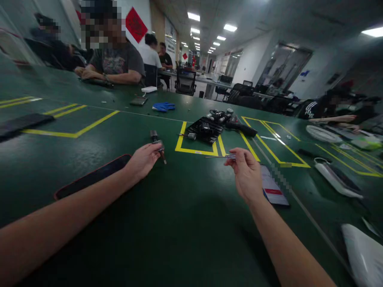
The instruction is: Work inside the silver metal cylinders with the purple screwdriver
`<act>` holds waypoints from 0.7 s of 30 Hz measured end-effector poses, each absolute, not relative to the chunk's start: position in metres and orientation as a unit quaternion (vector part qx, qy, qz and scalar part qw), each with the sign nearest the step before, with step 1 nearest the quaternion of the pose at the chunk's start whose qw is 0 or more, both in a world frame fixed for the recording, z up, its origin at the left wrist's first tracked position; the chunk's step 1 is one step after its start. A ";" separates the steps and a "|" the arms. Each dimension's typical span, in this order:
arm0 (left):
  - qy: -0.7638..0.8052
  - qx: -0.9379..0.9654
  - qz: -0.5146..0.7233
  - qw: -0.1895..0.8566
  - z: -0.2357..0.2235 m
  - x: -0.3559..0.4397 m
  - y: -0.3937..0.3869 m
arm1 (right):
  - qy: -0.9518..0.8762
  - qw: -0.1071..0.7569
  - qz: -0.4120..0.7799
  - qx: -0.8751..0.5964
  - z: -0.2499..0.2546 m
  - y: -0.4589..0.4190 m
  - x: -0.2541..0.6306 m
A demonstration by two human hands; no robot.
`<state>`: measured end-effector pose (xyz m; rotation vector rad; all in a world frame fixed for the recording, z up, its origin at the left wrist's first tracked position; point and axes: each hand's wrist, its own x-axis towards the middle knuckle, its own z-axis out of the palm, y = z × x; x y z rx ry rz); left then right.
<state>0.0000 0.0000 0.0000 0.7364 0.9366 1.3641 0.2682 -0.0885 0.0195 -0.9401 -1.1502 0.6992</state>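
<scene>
Left hand [145, 161] pinches dark cylindrical metal part [157, 145]; right hand [245, 173], well apart, grips thin silvery screwdriver-like tool [229, 157].

A blue glove [163, 107] and a lit phone [273, 185] lie on a dark green surface [191, 239]. Across it sits a person in a grey T-shirt [119, 59], below a red wall decoration [136, 24].

Dark cylindrical part [157, 144] with coppery tip, tilted, in left hand [145, 159], slim screwdriver [220, 157], near level, in right hand [245, 173]
</scene>
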 end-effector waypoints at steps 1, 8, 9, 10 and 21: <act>0.409 0.320 0.598 0.611 0.002 -0.005 0.003 | -0.514 0.680 0.312 -0.419 0.019 -0.088 0.269; 0.431 0.329 0.612 0.575 0.012 -0.054 0.017 | -0.509 0.681 0.321 -0.417 0.015 -0.087 0.267; 0.432 0.333 0.613 0.572 0.012 -0.060 0.017 | -0.506 0.683 0.324 -0.416 0.016 -0.087 0.266; 0.430 0.339 0.613 0.570 0.013 -0.064 0.016 | -0.502 0.684 0.327 -0.416 0.016 -0.087 0.265; 0.387 0.512 0.493 0.588 -0.001 0.009 -0.030 | -0.455 0.689 0.425 -0.370 0.025 -0.090 0.256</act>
